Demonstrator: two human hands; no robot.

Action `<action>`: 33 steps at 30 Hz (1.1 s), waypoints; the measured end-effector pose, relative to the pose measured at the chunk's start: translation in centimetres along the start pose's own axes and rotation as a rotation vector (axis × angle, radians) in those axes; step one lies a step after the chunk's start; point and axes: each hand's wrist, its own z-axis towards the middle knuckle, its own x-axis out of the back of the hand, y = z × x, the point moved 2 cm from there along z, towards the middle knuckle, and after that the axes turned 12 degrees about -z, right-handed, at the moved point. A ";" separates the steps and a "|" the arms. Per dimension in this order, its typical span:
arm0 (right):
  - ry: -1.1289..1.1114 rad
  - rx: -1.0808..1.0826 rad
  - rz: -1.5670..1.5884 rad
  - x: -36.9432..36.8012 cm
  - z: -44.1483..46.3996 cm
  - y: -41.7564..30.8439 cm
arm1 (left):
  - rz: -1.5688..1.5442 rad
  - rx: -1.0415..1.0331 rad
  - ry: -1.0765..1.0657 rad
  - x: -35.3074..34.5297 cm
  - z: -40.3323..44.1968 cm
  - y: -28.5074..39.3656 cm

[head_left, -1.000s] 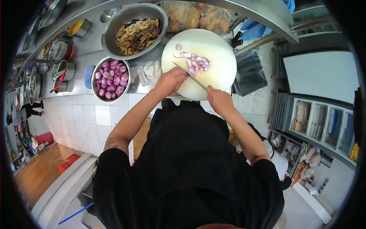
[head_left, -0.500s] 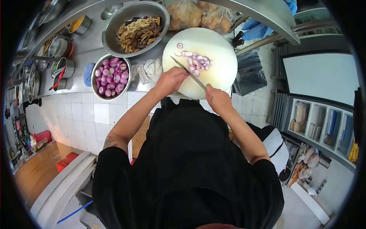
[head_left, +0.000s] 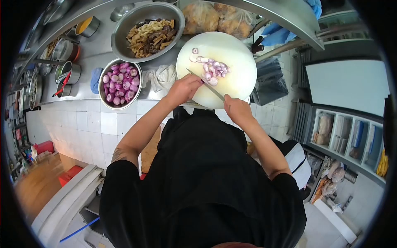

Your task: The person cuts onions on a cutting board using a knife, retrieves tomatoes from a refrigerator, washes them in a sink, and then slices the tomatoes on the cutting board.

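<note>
My right hand (head_left: 236, 106) is closed round the handle of a knife (head_left: 215, 91), whose blade points up and left across the round white cutting board (head_left: 237, 53). At the board's left edge my left hand (head_left: 187, 88) is closed, its fingertips pressed on a small piece of purple onion beside the blade. Sliced onion (head_left: 215, 69) lies in a loose pile just above the knife. To the left a metal bowl (head_left: 140, 84) is full of peeled purple onions (head_left: 121, 84).
A large metal bowl (head_left: 180, 33) of brown and pale strips stands behind the onions. A crumpled white cloth (head_left: 161, 77) lies left of the board, bagged food (head_left: 200, 17) behind it. A metal shelf edge (head_left: 285, 16) crosses overhead. Another person's white garment (head_left: 298, 163) shows at right.
The knife's tip has dipped and lifted slightly beside my left fingertips. Both hands have kept nearly the same place. More of the other person's white garment shows at right than at first.
</note>
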 end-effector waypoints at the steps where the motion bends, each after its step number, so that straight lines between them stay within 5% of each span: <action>1: 0.042 0.029 0.012 1.1 -0.1 -0.5 | 0.004 0.005 0.002 0.2 -0.1 0.0; 16: 0.067 0.031 0.099 0.5 -0.4 -0.6 | 0.020 -0.045 0.000 0.1 -0.4 0.0; 21: -0.090 -0.028 0.064 -1.1 0.9 2.3 | 0.029 0.022 0.015 0.5 0.3 0.3; 25: 0.108 -0.027 -0.028 -0.4 -0.2 0.0 | 0.088 0.071 -0.059 0.3 0.6 -1.1; 33: 0.089 0.029 -0.051 -0.3 0.1 -0.6 | 0.166 0.011 -0.049 0.3 0.8 -0.6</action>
